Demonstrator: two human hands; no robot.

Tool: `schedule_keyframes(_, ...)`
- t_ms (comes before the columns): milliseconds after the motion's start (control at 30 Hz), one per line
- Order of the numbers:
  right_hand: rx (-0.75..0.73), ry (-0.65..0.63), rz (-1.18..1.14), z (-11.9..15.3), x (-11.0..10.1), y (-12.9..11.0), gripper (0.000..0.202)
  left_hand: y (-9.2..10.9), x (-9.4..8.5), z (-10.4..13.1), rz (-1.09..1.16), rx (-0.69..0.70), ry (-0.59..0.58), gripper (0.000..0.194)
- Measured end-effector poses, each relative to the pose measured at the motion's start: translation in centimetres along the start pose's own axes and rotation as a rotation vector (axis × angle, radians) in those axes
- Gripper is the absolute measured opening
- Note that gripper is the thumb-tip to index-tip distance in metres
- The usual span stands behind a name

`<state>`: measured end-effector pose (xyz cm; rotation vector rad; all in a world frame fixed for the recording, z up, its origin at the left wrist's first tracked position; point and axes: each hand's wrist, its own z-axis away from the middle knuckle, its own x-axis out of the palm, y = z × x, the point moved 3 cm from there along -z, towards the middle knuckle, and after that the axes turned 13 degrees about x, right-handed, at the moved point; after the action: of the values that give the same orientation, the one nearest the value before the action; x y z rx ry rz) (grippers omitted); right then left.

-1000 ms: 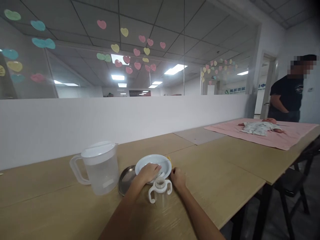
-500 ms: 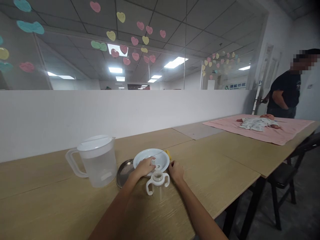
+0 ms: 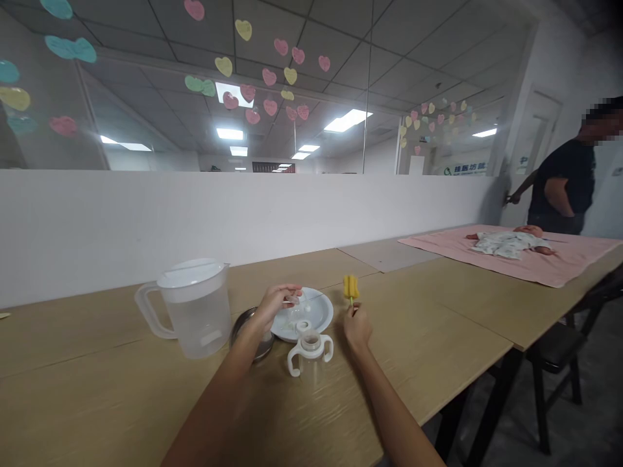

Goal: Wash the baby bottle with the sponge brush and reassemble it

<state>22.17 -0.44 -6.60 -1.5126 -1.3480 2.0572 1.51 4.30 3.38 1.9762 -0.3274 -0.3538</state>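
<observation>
My right hand [image 3: 357, 326] grips the thin green handle of a yellow sponge brush [image 3: 350, 287], its head pointing up. Over the left side of a white plate [image 3: 321, 311] is my left hand [image 3: 275, 305], with its fingers closed on a small clear part [image 3: 292, 299]. Small white and clear pieces lie in the plate. Nearer to me, between my forearms, a clear bottle with a white two-handled collar [image 3: 310, 350] stands upright with its mouth uncovered. A round metal dish [image 3: 260, 344] sits beside the plate, partly hidden by my left wrist.
A lidded clear pitcher [image 3: 197, 311] stands on the wooden table [image 3: 418, 337] at the left. A baby doll [image 3: 509, 244] lies on a pink cloth [image 3: 448, 246] at the far right. A person [image 3: 559, 175] stands beyond, near a door. Dark chairs [image 3: 559, 344] are at the right.
My right hand has lifted the yellow brush upright from beside the plate. My left hand has risen from the plate with a small clear part. The view has shifted slightly.
</observation>
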Motion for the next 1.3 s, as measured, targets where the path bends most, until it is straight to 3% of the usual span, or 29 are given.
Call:
schedule_keyframes(133,-0.190,0.162,-0.132,0.8,-0.4,-0.6,0.046,1.1,-0.1,-0.1,0.279,0.007,0.105,0.021)
schedule_keyframes(300,-0.596,0.253,-0.263,1.7,0.1,-1.1,0.048,2.2,0.3,0.0,0.190,0.078,0.168,0.026)
schedule_keyframes(467,-0.820,0.290,-0.291,2.8,0.1,-1.2,0.044,2.8,0.4,0.3,0.200,0.128,0.216,0.034)
schedule_keyframes(633,-0.907,0.324,-0.334,3.6,-0.5,-1.2,0.039,3.1,0.5,0.7,0.275,0.103,0.231,0.036)
schedule_keyframes(867,-1.026,0.274,-0.449,3.8,-0.6,-1.5,0.038,2.9,1.6,1.0,0.374,0.062,0.189,0.039)
schedule_keyframes(1100,-1.042,0.261,-0.434,3.4,-0.4,-1.2,0.036,2.8,1.1,0.7,0.458,-0.004,0.279,0.032)
schedule_keyframes(1300,-1.027,0.231,-0.430,3.7,-0.6,-1.2,0.039,3.5,0.4,0.6,0.488,0.074,0.340,0.022)
